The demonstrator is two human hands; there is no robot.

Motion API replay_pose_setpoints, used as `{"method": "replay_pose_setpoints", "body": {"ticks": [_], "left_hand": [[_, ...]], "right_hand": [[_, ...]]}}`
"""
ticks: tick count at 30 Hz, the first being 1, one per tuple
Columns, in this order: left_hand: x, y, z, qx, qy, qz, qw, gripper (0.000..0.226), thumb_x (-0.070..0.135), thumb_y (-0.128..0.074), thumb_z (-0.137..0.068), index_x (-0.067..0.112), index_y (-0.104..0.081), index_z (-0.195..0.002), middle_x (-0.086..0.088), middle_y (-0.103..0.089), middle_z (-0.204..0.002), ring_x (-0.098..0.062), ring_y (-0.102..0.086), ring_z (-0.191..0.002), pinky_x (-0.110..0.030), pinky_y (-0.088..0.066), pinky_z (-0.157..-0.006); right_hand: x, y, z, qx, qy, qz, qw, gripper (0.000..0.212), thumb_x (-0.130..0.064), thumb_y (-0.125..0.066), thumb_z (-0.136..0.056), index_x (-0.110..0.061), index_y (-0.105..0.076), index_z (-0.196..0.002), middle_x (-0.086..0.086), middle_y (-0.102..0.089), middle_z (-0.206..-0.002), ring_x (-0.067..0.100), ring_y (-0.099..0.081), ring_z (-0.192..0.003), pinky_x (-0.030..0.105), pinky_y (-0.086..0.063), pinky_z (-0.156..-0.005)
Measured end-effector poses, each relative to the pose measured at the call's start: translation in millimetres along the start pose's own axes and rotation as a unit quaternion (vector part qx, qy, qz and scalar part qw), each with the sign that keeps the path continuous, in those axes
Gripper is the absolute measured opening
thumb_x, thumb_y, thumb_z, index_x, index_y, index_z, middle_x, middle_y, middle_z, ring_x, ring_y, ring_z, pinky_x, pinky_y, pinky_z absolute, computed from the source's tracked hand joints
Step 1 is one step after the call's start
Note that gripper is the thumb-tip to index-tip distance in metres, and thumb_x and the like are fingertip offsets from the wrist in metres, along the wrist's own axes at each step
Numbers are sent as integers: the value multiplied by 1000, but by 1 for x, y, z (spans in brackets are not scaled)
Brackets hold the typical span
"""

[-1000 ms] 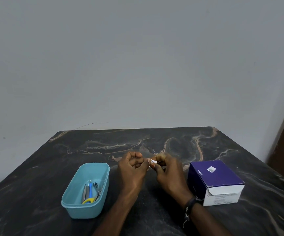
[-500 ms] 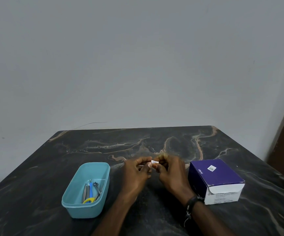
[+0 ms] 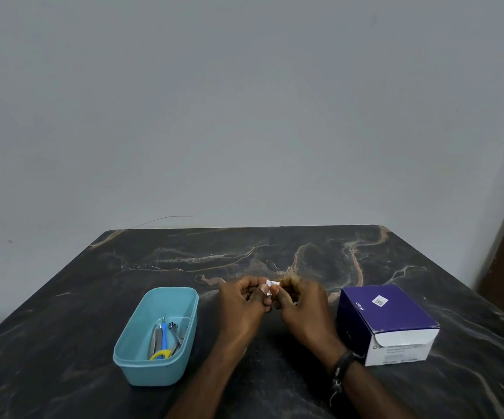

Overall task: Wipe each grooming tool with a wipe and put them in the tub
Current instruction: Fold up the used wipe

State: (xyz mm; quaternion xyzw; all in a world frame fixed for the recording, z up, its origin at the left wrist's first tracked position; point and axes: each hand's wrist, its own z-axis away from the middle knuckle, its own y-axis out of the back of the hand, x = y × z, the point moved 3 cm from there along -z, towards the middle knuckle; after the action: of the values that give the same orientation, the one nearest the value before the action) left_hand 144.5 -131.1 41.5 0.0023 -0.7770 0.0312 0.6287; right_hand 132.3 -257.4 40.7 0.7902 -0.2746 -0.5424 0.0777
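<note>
Pinching a small white wipe sachet [image 3: 271,286] between them, the left hand [image 3: 242,306] and right hand [image 3: 302,308] hover above the dark marbled bench [image 3: 274,252]; metal grooming tools [image 3: 163,340] lie inside the turquoise plastic tub [image 3: 141,362]. Tearing unevenly could drop the sachet.

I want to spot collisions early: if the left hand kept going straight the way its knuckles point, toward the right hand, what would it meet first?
The small white packet pinched between both hands, then at once the right hand, since the left hand already nearly touches it. Their relative depth is hard to judge.
</note>
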Motion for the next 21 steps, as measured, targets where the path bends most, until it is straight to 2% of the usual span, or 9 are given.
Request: {"method": "replay_pose_setpoints", "body": {"ticks": [2,6,11,13,16,19,21], "left_hand": [[0,-1,1,-10,-5,-4,1000,12,2,-66,-86,12,-71,-81,-17,-72,-72,-11,-64,-58,-27,-58,-60],[0,-2,1,-33,-5,-21,999,18,4,-64,-89,18,-69,-78,-17,-72,-74,-13,-64,-60,-29,-58,-62],[-4,0,-2,-6,-18,-91,996,23,8,-64,-89,22,-69,-71,-4,-72,-65,-19,-69,-63,-39,-61,-65],[-7,2,-4,14,-15,-117,993,22,9,-65,-87,21,-70,-69,-1,-72,-64,-18,-70,-63,-42,-60,-66],[-5,2,-2,25,-16,-135,990,17,11,-67,-85,19,-71,-71,1,-71,-64,-13,-69,-63,-35,-60,-63],[-3,1,1,19,-24,-140,990,16,9,-68,-85,16,-71,-70,1,-69,-62,-10,-66,-59,-25,-55,-56],[-6,-2,1,15,-26,-130,991,19,8,-67,-84,16,-70,-68,0,-69,-61,-11,-67,-59,-31,-56,-57]], "right_hand": [[0,1,0,6,-5,13,1000,12,-18,-65,-89,-19,-69,-77,-3,-71,-70,5,-67,-67,28,-57,-62],[-2,5,0,12,2,52,999,19,-16,-65,-89,-19,-65,-70,-4,-66,-63,5,-61,-60,20,-48,-54],[1,1,1,-4,1,48,999,19,-16,-63,-90,-17,-66,-71,0,-68,-65,11,-65,-63,32,-57,-60],[-1,-1,2,-13,1,31,999,16,-14,-63,-90,-19,-68,-77,-1,-69,-69,10,-66,-65,29,-57,-61],[-5,-2,2,-23,11,7,1000,12,-13,-63,-90,-19,-70,-83,-2,-71,-74,7,-68,-67,25,-57,-61],[-5,0,3,-20,-8,-10,1000,12,-10,-64,-90,-16,-69,-81,2,-71,-72,9,-68,-68,23,-56,-62],[-4,1,2,-16,-12,0,1000,13,-10,-64,-89,-17,-68,-78,3,-70,-71,12,-68,-68,27,-57,-63]]}}
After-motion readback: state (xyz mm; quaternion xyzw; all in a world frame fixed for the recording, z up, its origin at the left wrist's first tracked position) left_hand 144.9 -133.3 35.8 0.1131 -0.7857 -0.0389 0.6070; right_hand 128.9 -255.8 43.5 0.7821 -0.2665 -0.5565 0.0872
